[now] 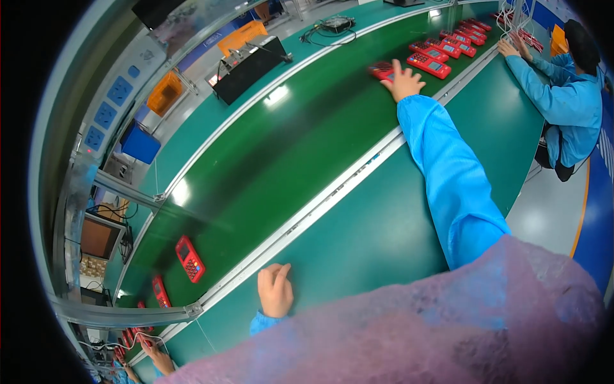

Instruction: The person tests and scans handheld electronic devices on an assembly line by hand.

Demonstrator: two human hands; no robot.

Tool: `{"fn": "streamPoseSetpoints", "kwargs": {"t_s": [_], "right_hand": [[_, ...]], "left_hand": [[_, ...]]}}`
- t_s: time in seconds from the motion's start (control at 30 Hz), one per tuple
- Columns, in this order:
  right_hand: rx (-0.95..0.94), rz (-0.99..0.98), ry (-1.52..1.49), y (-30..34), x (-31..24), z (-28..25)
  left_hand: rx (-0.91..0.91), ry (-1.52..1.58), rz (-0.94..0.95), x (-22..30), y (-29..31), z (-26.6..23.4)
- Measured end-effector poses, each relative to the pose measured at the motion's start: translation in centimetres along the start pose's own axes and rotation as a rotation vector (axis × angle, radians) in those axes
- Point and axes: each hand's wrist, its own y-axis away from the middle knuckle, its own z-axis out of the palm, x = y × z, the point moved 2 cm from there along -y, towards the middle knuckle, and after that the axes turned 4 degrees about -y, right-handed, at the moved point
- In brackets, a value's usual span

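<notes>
My right hand (pixel 405 83) reaches over the green belt with its fingers spread. Its thumb side touches or lies right beside a red handheld card terminal (pixel 382 72), which is blurred. Just beyond that hand, several more red card terminals (pixel 429 64) lie in a cluster with screens and keypads up. My left hand (pixel 275 292) rests above the teal tabletop near the belt's metal edge, fingers curled in, with nothing visible in it. Left along the belt lies another red card terminal (pixel 190 258), face up, and a further red terminal (pixel 160 292) sits closer to the frame post.
A metal rail (pixel 307 216) separates the belt from the teal table (pixel 358 246). At far right a co-worker in blue (pixel 563 96) handles white cables (pixel 515 22). Another person's hand (pixel 157 357) is at lower left near red terminals. A power strip (pixel 112 96) hangs at left.
</notes>
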Motion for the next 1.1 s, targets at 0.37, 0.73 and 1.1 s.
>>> {"fn": "streamPoseSetpoints", "kwargs": {"t_s": [0.37, 0.73, 1.1], "right_hand": [[-0.673, -1.289, -0.685, 25.5, -6.8, -18.6], [0.023, 0.095, -0.052, -3.5, 12.1, -1.5], [0.039, -0.187, 0.012, -4.2, 11.3, 0.3]], "left_hand": [[-0.162, 0.311, -0.157, 6.4, -3.5, 0.5], [-0.227, 0.259, -0.033, 8.3, -4.4, 2.4], [-0.161, 0.280, -0.105, 9.0, -4.5, 2.4]]}}
